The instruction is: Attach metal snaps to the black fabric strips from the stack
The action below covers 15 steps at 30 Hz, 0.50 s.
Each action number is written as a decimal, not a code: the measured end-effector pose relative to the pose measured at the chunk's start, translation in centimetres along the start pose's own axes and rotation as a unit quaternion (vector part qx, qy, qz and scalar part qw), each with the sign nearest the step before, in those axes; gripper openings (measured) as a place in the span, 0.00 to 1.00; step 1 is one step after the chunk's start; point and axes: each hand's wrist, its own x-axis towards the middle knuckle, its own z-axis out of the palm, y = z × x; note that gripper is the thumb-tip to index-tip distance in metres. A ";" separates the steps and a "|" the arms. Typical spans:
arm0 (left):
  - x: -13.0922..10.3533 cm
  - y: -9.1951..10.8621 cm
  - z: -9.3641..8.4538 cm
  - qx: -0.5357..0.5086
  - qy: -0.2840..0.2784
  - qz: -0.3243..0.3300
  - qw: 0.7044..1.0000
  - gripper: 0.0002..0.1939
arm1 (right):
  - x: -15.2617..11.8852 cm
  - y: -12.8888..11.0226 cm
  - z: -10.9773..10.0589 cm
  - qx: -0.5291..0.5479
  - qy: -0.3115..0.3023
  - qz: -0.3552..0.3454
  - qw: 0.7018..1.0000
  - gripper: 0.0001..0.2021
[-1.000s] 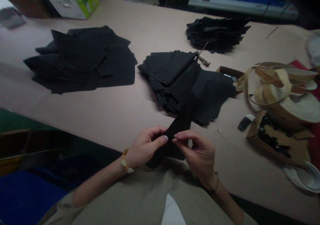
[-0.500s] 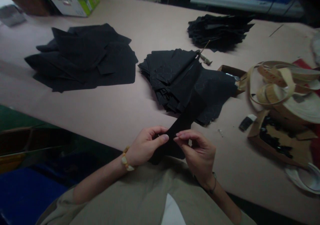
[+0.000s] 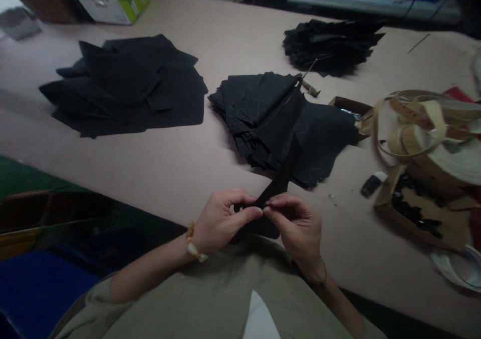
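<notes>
A black fabric piece [image 3: 280, 182] is held close to my body at the table's near edge. My left hand [image 3: 225, 216] pinches it between thumb and fingers. Against the same piece, the fingertips of my right hand [image 3: 296, 223] are pressed together beside my left thumb; whatever small item they may hold is too small to make out. Just beyond lies a fanned stack of black fabric pieces [image 3: 259, 108], with another black piece [image 3: 323, 133] at its right side.
On the table [image 3: 150, 163] lie a black fabric pile [image 3: 131, 88] at left and another stack [image 3: 330, 45] at the back. Rolled tan tape [image 3: 424, 128], an open cardboard box [image 3: 421, 208] and a small black object [image 3: 371, 184] are at right.
The held black piece has been turned and folded narrower. My left thumb has moved right, closer to my right fingertips.
</notes>
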 end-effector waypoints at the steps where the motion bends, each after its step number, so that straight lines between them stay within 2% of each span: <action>1: 0.2 -0.3 -0.2 -0.002 -0.009 -0.015 1.000 0.11 | 0.0 0.1 -0.2 -0.005 -0.007 -0.003 1.000 0.06; 3: 0.9 -1.3 -1.8 -0.003 -0.009 -0.055 0.998 0.15 | -0.1 0.4 -0.9 -0.024 -0.024 -0.018 0.999 0.05; 4: 1.4 -2.0 -3.2 0.003 0.006 -0.075 0.997 0.16 | -0.2 0.7 -1.4 -0.039 -0.034 -0.023 0.998 0.05; 6: 2.6 -3.6 -6.9 0.037 0.070 -0.111 0.991 0.18 | -0.4 1.5 -2.7 -0.073 -0.049 -0.024 0.996 0.03; 7: 3.2 -4.2 -8.8 0.082 0.121 -0.129 0.981 0.17 | -0.5 1.9 -3.4 -0.088 -0.052 -0.019 0.995 0.03; 9: 4.4 -5.0 -11.8 0.215 0.225 -0.137 0.940 0.21 | -0.8 2.9 -5.1 -0.115 -0.039 -0.007 0.993 0.04; 10: 4.9 -5.0 -12.4 0.315 0.270 -0.097 0.905 0.24 | -1.0 3.5 -5.8 -0.130 -0.026 -0.001 0.991 0.04; 11: 5.3 -4.8 -12.3 0.389 0.281 -0.041 0.877 0.26 | -1.2 4.0 -6.5 -0.145 -0.013 0.006 0.989 0.05; 12: 5.6 -4.4 -11.2 0.443 0.261 0.026 0.857 0.26 | -1.3 4.4 -7.2 -0.161 -0.002 0.014 0.987 0.06; 13: 6.0 -3.9 -9.4 0.471 0.211 0.094 0.851 0.24 | -1.4 4.9 -7.7 -0.178 0.009 0.021 0.984 0.06; 15: 6.9 -3.0 -3.9 0.461 0.060 0.183 0.866 0.17 | -1.6 5.6 -8.5 -0.208 0.029 0.025 0.977 0.08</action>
